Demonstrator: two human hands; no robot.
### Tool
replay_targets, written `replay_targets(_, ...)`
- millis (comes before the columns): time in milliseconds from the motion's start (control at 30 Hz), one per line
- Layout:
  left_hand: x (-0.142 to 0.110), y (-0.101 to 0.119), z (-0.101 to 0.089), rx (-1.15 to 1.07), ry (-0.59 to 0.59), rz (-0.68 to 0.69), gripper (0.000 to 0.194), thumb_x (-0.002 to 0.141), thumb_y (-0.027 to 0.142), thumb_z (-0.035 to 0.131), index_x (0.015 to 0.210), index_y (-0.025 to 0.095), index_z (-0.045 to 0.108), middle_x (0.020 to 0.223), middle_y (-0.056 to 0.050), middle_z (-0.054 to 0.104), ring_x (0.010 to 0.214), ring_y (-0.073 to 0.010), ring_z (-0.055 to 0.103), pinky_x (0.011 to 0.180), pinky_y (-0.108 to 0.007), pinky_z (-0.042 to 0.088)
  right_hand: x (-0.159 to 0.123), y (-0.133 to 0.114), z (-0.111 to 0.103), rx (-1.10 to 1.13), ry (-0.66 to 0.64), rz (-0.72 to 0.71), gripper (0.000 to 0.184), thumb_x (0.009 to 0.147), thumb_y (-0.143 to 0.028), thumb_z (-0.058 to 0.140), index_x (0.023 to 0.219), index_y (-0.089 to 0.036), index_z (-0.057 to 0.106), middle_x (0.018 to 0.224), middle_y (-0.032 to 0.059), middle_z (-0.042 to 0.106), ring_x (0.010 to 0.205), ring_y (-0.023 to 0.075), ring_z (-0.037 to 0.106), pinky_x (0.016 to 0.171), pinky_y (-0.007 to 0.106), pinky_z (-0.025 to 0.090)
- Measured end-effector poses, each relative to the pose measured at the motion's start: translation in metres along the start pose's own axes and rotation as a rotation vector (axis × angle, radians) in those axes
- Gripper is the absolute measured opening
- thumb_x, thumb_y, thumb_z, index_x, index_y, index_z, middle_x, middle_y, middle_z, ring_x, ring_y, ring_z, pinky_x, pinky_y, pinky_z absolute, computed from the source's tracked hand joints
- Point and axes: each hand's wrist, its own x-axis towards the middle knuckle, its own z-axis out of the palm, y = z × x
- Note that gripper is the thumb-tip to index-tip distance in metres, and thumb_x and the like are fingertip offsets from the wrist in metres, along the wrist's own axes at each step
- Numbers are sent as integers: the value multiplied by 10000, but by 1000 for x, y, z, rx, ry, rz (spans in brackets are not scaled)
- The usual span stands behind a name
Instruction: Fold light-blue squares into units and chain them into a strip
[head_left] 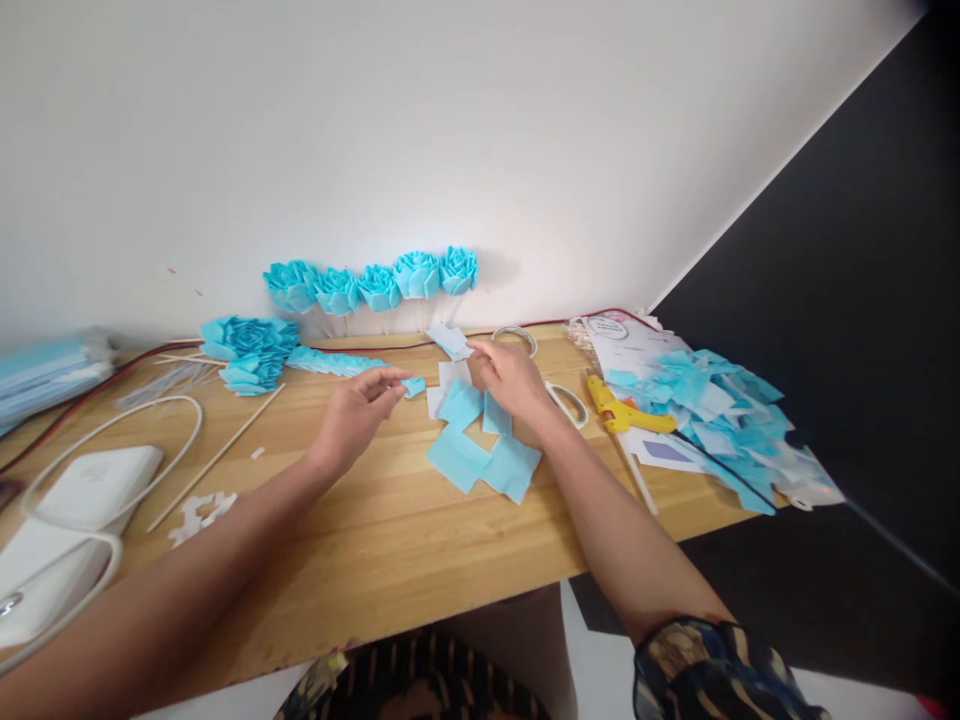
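My left hand (358,412) is above the table with thumb and fingers drawn together. At its fingertips is a small folded blue piece (414,387), seemingly pinched there. Behind that hand runs a row of overlapping folded blue pieces (337,361). My right hand (514,380) pinches the edge of a pale blue square (448,342) with thumb and forefinger. Below it, several loose blue squares (459,456) lie spread on the wood, partly overlapping. The right palm and wrist hide part of the table beside them.
Blue fabric-like flowers (379,288) stand along the wall, with more flowers (251,350) lying left. Tape rolls (568,405), a yellow glue gun (628,412) and a heap of blue pieces (712,405) lie right. A stick (217,455) and white power bank (82,530) lie left on the table (420,560).
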Motion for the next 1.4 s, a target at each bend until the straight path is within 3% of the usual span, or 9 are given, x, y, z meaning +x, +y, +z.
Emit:
replay_targets(200,-37,-7,2,50,-171,21,169,746,334,613,735,169,649,656,-1,622,583,-117,514,553,-230,405,0,4,6,-33,6,10,364,879,-141,416,1190,-152,604,1061,92,702,969,234,617,877,354,430)
replay_targets(400,-49,-16,4,71,-208,23,213,814,341,549,722,163,620,596,23,565,549,-105,485,527,-211,376,-2,3,12,-7,-10,-2,329,892,-184,437,1168,-172,617,1041,87,702,970,227,620,877,358,438)
replay_targets(533,-51,-21,2,174,-265,94,217,852,315,521,742,164,630,656,1,635,593,-125,544,561,-223,390,2,-9,12,35,-4,23,367,857,-187,495,1214,-182,581,1031,58,703,956,218,630,897,369,438)
replay_targets(733,-59,-26,3,388,-437,312,194,886,254,501,841,201,682,773,-19,722,679,-155,636,643,-247,420,24,-49,20,8,-228,-40,539,826,-303,593,1339,-198,468,1102,69,682,987,230,626,872,366,458)
replay_targets(967,-58,-23,3,451,-471,384,211,899,241,483,857,198,685,797,-31,737,693,-167,660,644,-254,422,49,-76,58,-167,-379,-68,695,801,-387,624,1393,-103,393,1283,187,573,1171,315,530,948,423,426)
replay_targets(1100,-57,-23,4,484,-471,406,218,896,226,481,822,193,684,771,-33,735,683,-172,663,633,-257,415,58,-72,70,-165,-381,-102,634,818,-272,607,1391,-101,397,1269,184,586,1156,292,549,963,403,419)
replay_targets(1400,-58,-27,4,476,-467,395,199,885,207,491,887,214,690,823,-19,745,720,-161,670,657,-241,425,70,-41,59,-24,-460,-135,612,791,-135,604,1379,-143,435,1259,142,594,1148,250,557,964,374,434)
